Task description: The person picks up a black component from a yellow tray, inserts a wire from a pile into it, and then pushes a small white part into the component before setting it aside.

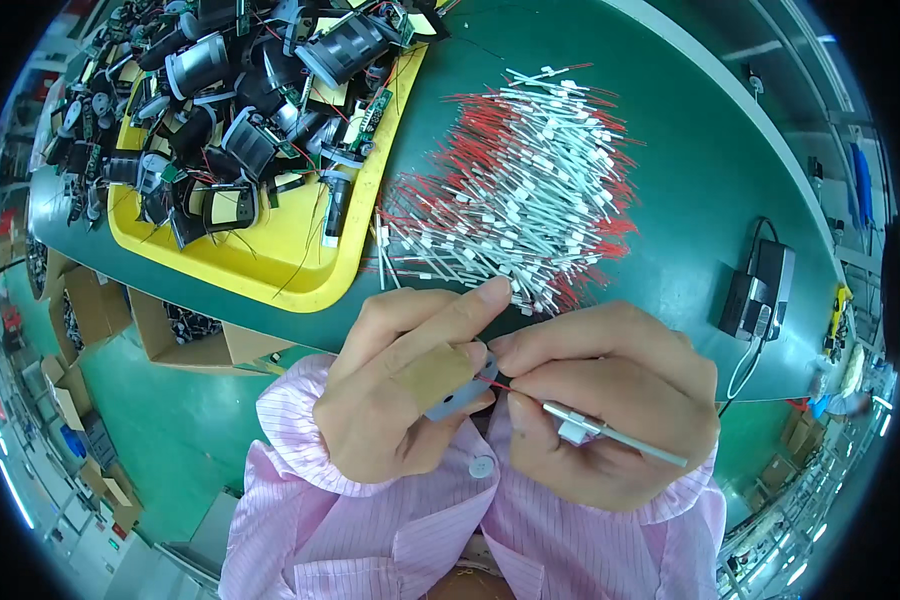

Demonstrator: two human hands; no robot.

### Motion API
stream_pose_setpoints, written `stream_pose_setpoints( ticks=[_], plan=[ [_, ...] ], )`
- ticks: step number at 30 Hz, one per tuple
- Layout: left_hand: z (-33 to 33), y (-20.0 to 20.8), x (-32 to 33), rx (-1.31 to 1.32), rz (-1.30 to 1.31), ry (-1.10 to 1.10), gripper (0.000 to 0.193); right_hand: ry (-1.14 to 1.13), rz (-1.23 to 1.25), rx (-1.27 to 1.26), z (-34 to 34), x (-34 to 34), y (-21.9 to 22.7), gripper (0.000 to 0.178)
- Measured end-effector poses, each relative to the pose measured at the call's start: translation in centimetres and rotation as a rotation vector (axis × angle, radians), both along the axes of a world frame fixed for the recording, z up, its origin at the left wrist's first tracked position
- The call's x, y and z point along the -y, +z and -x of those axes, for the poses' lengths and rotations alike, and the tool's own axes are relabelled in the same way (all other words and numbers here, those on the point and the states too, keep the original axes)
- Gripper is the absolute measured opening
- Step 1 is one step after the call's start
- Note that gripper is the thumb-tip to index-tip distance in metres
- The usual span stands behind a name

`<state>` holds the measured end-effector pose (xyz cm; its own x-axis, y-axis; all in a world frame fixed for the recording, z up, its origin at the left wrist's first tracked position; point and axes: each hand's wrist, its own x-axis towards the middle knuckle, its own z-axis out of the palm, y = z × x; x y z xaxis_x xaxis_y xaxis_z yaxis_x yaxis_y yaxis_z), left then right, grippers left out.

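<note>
**Both hands pinching: red-and-white lead brought up to grey part**

Head view, only one. Left hand (390,395) pinches a small grey part (450,402) by its edges; a tan wrap (436,377) covers one finger. Right hand (625,385) has thumb and fingers closed around a lead (632,444), red wire end pointing at the grey part, white sleeve and tab trailing across the fingers. Hands nearly meet, in front of the person's pink striped shirt (350,540), at the near edge of the green table (690,220).

Step in hand, judging by the pose: fitting red wire end to grey part. Whether it's joined, can't tell; fingertips cover the contact. Next move seems to call for a steady left pinch, fine right fingertip control, and no tug on the thin wire.

Around: heap of similar leads (545,180) just beyond the hands; yellow tray (315,298) to the left, loaded with black housings (345,50), some with wires and boards; black adapter (762,290) well apart, right.
</note>
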<state>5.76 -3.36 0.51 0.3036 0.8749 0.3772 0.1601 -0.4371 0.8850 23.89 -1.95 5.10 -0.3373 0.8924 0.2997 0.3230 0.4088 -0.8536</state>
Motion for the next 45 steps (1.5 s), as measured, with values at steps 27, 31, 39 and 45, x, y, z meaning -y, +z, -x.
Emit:
stream_pose_setpoints(
  ticks=[27, 31, 39, 45],
  plan=[
    [1.1, 0.7, -0.6, -0.213, -0.088, 0.006, 0.051, -0.024, 0.061, 0.219, -0.2, 0.3, 0.4, 0.027],
    [1.3, 0.2, -0.4, -0.178, 0.003, 0.02, 0.044, 0.076, -0.059, 0.36, -0.5, -0.2, 0.5, 0.03],
    [1.1, 0.0, -0.7, -0.122, 0.012, 0.0, 0.042, 0.105, -0.059, 0.379, -0.6, 0.0, 0.1, 0.03],
    [1.8, -0.3, -0.7, 0.008, 0.194, -0.052, 0.036, 0.115, -0.046, 0.357, -0.5, -0.6, -0.5, 0.02]
  ],
)
